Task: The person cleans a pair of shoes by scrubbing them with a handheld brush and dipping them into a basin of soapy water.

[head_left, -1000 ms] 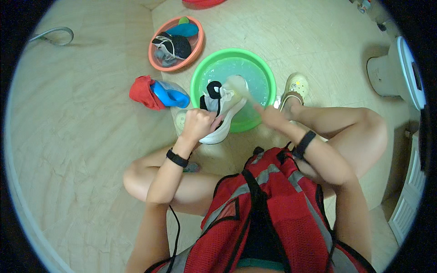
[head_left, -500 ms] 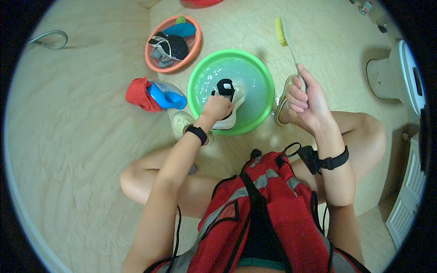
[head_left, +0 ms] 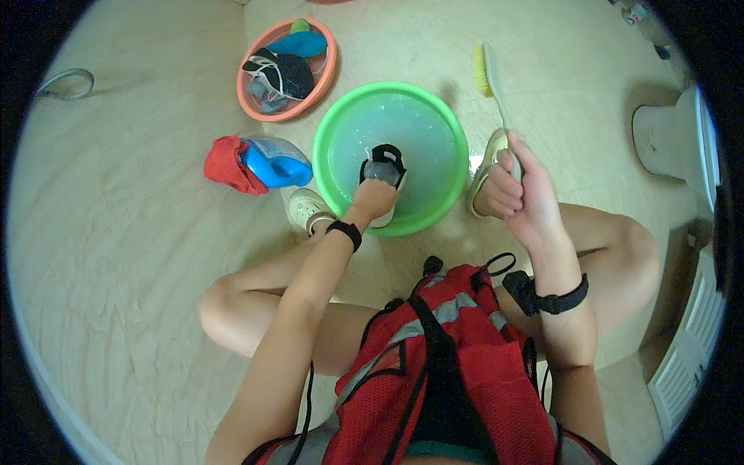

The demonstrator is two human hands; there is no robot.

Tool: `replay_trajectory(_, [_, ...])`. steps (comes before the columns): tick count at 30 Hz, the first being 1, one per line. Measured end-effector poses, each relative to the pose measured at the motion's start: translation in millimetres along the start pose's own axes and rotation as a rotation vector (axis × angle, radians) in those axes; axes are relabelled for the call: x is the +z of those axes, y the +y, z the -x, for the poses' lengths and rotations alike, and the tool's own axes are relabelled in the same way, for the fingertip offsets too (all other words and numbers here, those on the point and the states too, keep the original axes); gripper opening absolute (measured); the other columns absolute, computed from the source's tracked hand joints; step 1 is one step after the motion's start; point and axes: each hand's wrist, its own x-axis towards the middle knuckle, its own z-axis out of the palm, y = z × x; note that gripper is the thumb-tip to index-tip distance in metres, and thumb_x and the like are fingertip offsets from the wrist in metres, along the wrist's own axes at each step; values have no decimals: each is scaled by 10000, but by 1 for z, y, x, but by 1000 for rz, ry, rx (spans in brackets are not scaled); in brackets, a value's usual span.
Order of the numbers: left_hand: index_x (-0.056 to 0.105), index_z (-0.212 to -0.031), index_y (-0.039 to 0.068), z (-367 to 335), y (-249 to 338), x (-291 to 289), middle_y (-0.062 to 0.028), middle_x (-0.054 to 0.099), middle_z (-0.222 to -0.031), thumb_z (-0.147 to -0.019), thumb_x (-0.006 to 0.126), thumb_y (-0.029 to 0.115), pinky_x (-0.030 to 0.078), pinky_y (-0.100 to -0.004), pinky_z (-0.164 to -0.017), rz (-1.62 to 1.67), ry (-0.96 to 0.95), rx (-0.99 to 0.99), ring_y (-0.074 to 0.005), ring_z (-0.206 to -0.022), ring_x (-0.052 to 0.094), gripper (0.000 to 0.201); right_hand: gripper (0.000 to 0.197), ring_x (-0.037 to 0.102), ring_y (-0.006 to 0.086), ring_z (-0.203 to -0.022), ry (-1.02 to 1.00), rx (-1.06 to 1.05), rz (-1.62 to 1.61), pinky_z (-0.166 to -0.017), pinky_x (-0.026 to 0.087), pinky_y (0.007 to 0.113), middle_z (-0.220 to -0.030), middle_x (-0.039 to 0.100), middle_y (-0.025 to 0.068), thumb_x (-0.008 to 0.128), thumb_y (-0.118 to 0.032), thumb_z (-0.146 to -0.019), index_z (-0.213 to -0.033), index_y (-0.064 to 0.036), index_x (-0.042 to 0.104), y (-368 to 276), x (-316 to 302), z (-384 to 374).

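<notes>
My left hand (head_left: 375,199) is closed on a black, grey and white shoe (head_left: 381,170) in the near part of a green basin (head_left: 325,196). Cloudy water fills much of the basin, and the shoe's lower part is hard to make out. Off to the right of the basin, my right hand (head_left: 518,182) grips the handle of a scrubbing brush (head_left: 490,74). The brush stands up from my fist, its yellow bristles facing left. It touches neither the shoe nor the water.
An orange basin (head_left: 332,76) at the far left holds another dark shoe and a blue insole. A blue bottle (head_left: 279,164) with a red cloth (head_left: 235,165) against it lies left of the green basin. A white bin-like object (head_left: 657,141) stands at the right.
The shoe in my left hand has turned, its white side now less visible and its opening facing up. In my right hand, the brush has rolled so its bristles point left.
</notes>
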Motion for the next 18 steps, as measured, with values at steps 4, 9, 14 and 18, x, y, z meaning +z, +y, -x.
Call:
replay_trajectory(4, [628, -586, 71, 1, 0, 5, -135, 615, -588, -854, 501, 355, 490, -413, -513, -8, -12, 22, -307, -541, 616, 410, 334, 235, 72, -365, 1, 10, 5, -357, 178, 230, -447, 303, -54, 439, -384, -930, -697, -145, 443, -2, 0, 1])
replay_trajectory(9, [624, -617, 80, -3, -5, 21, -126, 604, -566, -868, 490, 362, 485, -395, -489, -32, 46, 7, -286, -521, 614, 401, 335, 240, 69, -371, 7, 8, 33, -361, 183, 228, -453, 310, -55, 438, -389, -929, -700, -145, 442, -7, -4, -2])
replay_trajectory(14, [618, -629, 87, -12, -8, 42, -124, 601, -560, -870, 493, 371, 485, -389, -483, -54, 94, -76, -278, -510, 610, 393, 337, 252, 70, -385, 28, 30, 40, -372, 194, 226, -461, 316, -51, 440, -391, -928, -700, -142, 437, -9, -6, -5])
replay_trajectory(18, [616, -626, 96, -20, -7, 46, -121, 604, -565, -873, 487, 375, 485, -389, -484, -29, 120, -84, -274, -508, 611, 395, 336, 255, 71, -387, 39, 46, 15, -373, 194, 226, -465, 319, -47, 439, -389, -929, -703, -140, 436, -12, -7, -8])
